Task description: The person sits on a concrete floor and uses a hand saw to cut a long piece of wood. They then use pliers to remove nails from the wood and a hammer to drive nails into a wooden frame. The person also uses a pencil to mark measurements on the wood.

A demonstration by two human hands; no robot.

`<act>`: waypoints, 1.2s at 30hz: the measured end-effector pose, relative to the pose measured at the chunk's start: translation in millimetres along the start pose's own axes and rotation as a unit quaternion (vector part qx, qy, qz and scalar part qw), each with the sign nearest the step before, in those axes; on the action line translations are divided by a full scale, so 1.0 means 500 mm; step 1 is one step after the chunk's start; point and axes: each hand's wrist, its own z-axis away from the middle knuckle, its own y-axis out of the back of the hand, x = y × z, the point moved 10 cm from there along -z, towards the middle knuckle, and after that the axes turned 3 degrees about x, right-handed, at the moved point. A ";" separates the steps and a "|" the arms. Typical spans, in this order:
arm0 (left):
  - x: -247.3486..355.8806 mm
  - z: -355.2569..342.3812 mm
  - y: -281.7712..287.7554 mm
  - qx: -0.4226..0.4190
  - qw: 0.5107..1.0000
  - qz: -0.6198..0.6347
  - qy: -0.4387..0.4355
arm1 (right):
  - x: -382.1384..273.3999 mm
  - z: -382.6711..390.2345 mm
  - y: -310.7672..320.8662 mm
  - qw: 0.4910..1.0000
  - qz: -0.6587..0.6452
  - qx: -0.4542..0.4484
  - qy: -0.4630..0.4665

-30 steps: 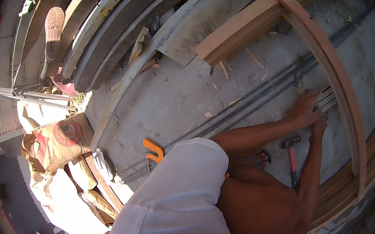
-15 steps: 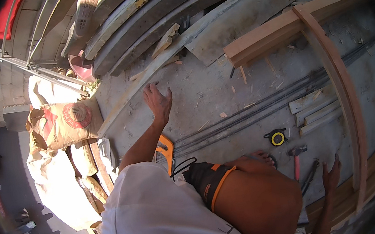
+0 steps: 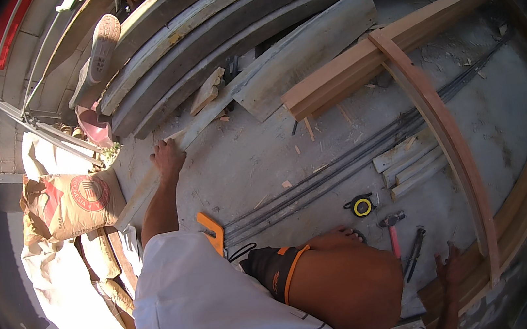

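My left hand (image 3: 167, 158) is at a long, pale wooden strip (image 3: 202, 113) on the dusty concrete floor, its fingers curled over the wood. My right hand (image 3: 447, 265), low on the right, has its fingers apart beside a reddish wooden frame (image 3: 431, 123). Between my knee and that frame lie a black-yellow tape measure (image 3: 362, 205), a hammer (image 3: 392, 228) with a pink handle, and dark pincers (image 3: 415, 252). An orange hacksaw (image 3: 215, 233) rests by my leg. Short pale offcuts (image 3: 411, 162) lie beside long steel rods (image 3: 318, 179).
Weathered beams (image 3: 198, 35) are stacked along the top, with a broad grey board (image 3: 302, 54) in front. Paper sacks (image 3: 68, 204), one torn, pile up at the left beside metal tubing (image 3: 40, 113). An upturned boot (image 3: 96, 60) and a pink plastic item (image 3: 95, 129) sit near the beams.
Both hands were together at the offcuts; they separated, uncovering the tape measure. My left hand went left and up to the long strip, and my right hand dropped toward the frame's lower end.
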 end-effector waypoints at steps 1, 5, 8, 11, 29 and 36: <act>0.007 0.012 0.023 -0.001 1.000 0.000 -0.008 | 0.007 0.002 -0.007 1.000 -0.022 -0.006 -0.011; -0.024 0.035 0.126 0.106 0.993 0.017 -0.039 | -0.021 0.003 -0.005 0.990 -0.101 -0.055 -0.080; -0.016 0.037 0.233 0.154 0.984 0.036 -0.078 | -0.026 -0.006 -0.002 0.993 -0.094 -0.035 -0.061; -0.061 0.035 0.295 0.159 0.985 0.004 -0.059 | -0.044 -0.023 -0.005 0.991 -0.125 -0.017 -0.047; -0.343 0.209 0.444 0.289 0.947 -0.139 0.022 | 0.144 0.018 -0.057 0.978 -0.128 -0.032 -0.159; -0.184 0.178 0.487 0.245 0.966 0.086 0.000 | 0.167 0.059 -0.104 0.976 -0.129 -0.038 -0.170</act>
